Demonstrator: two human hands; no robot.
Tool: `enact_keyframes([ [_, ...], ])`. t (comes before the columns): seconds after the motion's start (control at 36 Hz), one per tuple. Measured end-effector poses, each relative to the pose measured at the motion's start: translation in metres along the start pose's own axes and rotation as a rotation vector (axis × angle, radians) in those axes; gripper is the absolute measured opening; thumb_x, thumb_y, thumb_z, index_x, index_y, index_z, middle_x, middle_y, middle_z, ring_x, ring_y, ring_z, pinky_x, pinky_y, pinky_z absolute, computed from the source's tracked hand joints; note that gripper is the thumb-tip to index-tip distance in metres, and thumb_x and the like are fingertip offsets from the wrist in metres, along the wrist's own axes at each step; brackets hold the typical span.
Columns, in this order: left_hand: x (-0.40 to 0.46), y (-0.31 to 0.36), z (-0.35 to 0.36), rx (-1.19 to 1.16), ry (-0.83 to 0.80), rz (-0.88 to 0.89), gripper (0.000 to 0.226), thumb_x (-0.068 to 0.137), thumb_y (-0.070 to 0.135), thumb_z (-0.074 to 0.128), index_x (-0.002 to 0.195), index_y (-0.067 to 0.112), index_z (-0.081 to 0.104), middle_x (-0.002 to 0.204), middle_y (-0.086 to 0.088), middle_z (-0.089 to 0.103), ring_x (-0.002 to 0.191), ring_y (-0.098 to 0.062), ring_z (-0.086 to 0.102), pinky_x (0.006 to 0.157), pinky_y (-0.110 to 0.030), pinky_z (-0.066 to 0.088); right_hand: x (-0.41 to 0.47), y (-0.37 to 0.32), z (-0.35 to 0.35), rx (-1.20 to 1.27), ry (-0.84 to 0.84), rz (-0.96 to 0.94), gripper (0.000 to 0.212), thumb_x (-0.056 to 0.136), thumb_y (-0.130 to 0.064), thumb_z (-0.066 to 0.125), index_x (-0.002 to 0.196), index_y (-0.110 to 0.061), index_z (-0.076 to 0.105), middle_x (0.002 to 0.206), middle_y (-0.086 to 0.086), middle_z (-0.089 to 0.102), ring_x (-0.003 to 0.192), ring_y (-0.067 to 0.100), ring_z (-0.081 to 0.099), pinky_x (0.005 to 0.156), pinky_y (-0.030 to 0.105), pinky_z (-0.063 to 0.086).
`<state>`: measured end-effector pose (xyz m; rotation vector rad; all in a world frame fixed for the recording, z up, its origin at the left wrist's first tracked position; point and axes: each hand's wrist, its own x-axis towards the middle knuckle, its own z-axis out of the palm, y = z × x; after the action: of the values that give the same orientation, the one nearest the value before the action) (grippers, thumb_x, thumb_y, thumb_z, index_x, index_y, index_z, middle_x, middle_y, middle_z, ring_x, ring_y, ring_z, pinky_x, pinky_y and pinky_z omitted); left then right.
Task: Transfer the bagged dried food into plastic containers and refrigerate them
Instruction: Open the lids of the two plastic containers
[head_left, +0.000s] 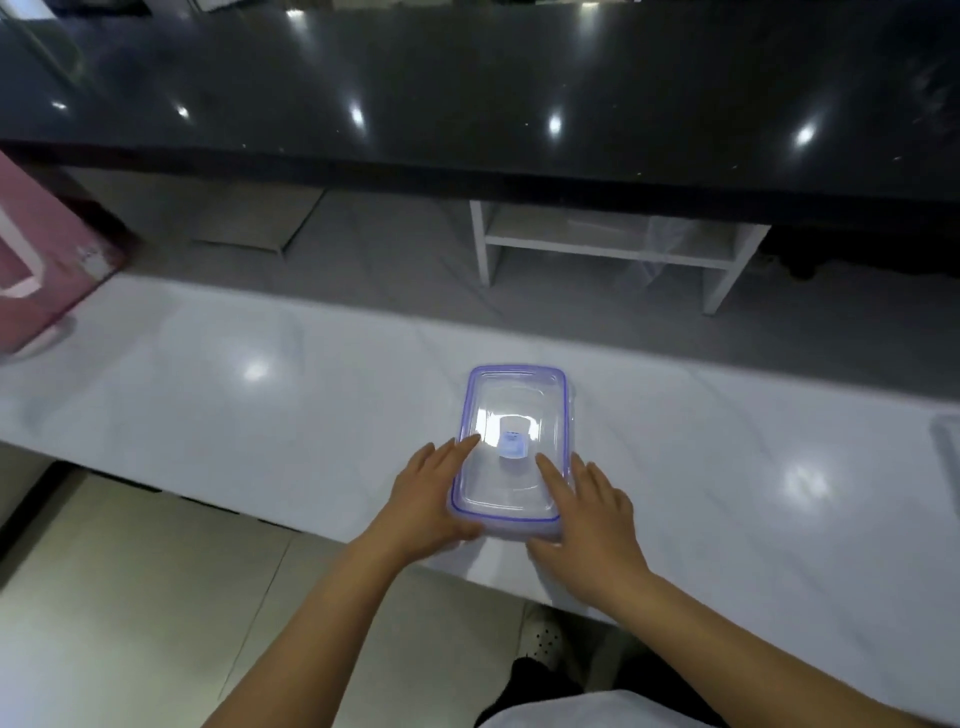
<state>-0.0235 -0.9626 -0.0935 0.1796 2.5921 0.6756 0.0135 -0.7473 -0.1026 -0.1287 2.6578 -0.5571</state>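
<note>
At 6 o'clock on the white glossy counter (260, 415), left hand (426, 499) and right hand (587, 514), fingers spread flat, are bracketing the clear rectangular blue-rimmed lidded plastic container (511, 447), seemingly empty; no bag visible, so filling and refrigerating are likely pending.

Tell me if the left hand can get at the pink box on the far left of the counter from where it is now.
Probably yes, with a long sideways reach. The left hand now rests on the lidded container, and the white counter between it and the pink box shows nothing in the way.
</note>
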Motion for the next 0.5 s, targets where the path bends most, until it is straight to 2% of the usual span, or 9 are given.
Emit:
enact_keyframes([
  [0.19, 0.000, -0.008, 0.017, 0.063, 0.080, 0.046, 0.107, 0.064, 0.061, 0.070, 0.155, 0.036, 0.019, 0.155, 0.009, 0.036, 0.140, -0.023, 0.033, 0.117, -0.042, 0.031, -0.011, 0.001, 0.004, -0.006, 0.062, 0.011, 0.082, 0.095, -0.052, 0.051, 0.156, -0.038, -0.001, 0.164, 0.000, 0.010, 0.152, 0.025, 0.004, 0.120, 0.041, 0.008],
  [0.36, 0.013, -0.001, 0.025, 0.076, 0.072, 0.057, 0.109, 0.057, 0.066, 0.065, 0.153, 0.042, 0.018, 0.153, 0.011, 0.039, 0.139, -0.025, 0.036, 0.113, -0.047, 0.034, -0.013, 0.013, -0.003, 0.018, 0.085, 0.077, 0.078, 0.095, -0.047, 0.051, 0.155, -0.041, 0.002, 0.163, -0.002, 0.015, 0.151, 0.027, 0.005, 0.119, 0.042, 0.007],
  [0.42, 0.020, 0.010, 0.027, 0.091, 0.062, 0.076, 0.109, 0.058, 0.064, 0.067, 0.152, 0.044, 0.016, 0.154, 0.012, 0.037, 0.141, -0.025, 0.034, 0.115, -0.047, 0.031, -0.015, 0.022, -0.006, 0.005, 0.102, 0.108, 0.078, 0.094, -0.048, 0.051, 0.155, -0.041, 0.003, 0.162, -0.002, 0.018, 0.150, 0.027, 0.005, 0.119, 0.042, 0.008],
  [0.5, 0.030, 0.033, 0.029, 0.139, 0.033, 0.112, 0.106, 0.066, 0.057, 0.073, 0.153, 0.044, 0.013, 0.159, 0.011, 0.029, 0.147, -0.024, 0.022, 0.120, -0.045, 0.018, -0.020, 0.036, -0.011, 0.020, 0.119, 0.159, 0.079, 0.094, -0.051, 0.051, 0.155, -0.042, 0.002, 0.163, -0.002, 0.016, 0.151, 0.027, 0.004, 0.119, 0.043, 0.007],
])
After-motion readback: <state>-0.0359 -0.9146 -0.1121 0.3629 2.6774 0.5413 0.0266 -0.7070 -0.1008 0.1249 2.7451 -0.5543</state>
